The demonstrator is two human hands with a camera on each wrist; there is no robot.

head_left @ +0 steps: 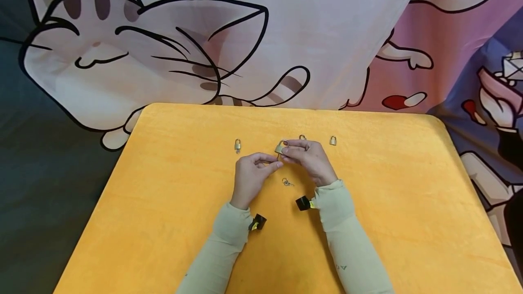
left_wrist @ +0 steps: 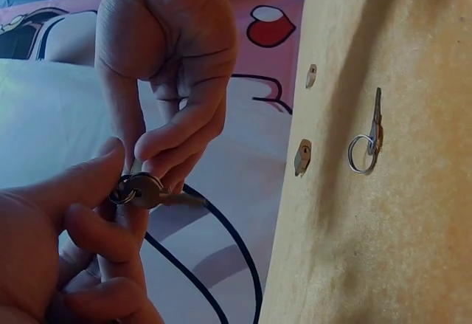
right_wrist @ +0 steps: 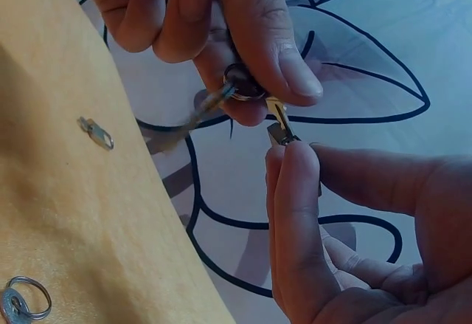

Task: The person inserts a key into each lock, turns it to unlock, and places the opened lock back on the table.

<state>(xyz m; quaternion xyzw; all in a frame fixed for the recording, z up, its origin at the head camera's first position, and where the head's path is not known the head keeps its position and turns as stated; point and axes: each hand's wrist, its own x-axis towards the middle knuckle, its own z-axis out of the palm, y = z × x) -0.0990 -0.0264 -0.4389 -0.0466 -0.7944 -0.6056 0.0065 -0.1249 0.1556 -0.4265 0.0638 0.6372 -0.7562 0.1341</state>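
Above the yellow-topped table (head_left: 143,194), the left hand (head_left: 253,173) and right hand (head_left: 308,160) are holding narrow grips. The right is gripping a brass padlock (head_left: 279,148); the left is pinching a small key (right_wrist: 276,108), its blade meeting the padlock. Key insertion is apparently the current step; seating depth is not showing. The next move is probably calling for blade alignment, then turning.

The sleeved left arm (head_left: 218,253) and right arm (head_left: 352,244) slant forward toward each other, hands just beside one another. The left hand (head_left: 251,177) pinches between thumb (right_wrist: 299,77) and index finger, other fingers (right_wrist: 184,21) curled. The right hand (head_left: 312,161), slightly farther forward, also pinches, its fingertips (head_left: 289,151) turned toward the left hand.
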